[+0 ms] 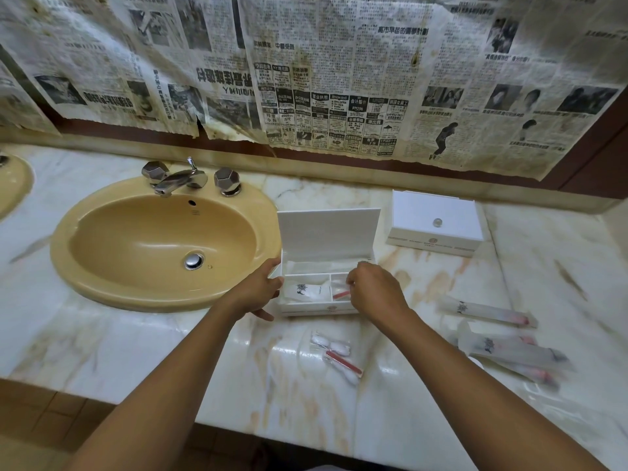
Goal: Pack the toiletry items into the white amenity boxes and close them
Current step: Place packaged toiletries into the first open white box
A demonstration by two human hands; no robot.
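Note:
An open white amenity box (319,306) stands on the marble counter, its lid (328,232) upright behind it. My left hand (258,289) holds the box's left side. My right hand (373,292) reaches over the right compartment and pinches a clear packet with a red strip (341,294). A white sachet (307,291) lies in the left compartment. A second white box (436,220) sits shut at the back right. A cotton-bud packet with a red strip (338,356) lies in front of the open box. Several long frosted packets (509,348) lie at the right.
A yellow sink (163,246) with a chrome tap (180,180) lies left of the box. Old newspaper (323,79) covers the wall behind. The counter's front edge (238,419) runs below my forearms.

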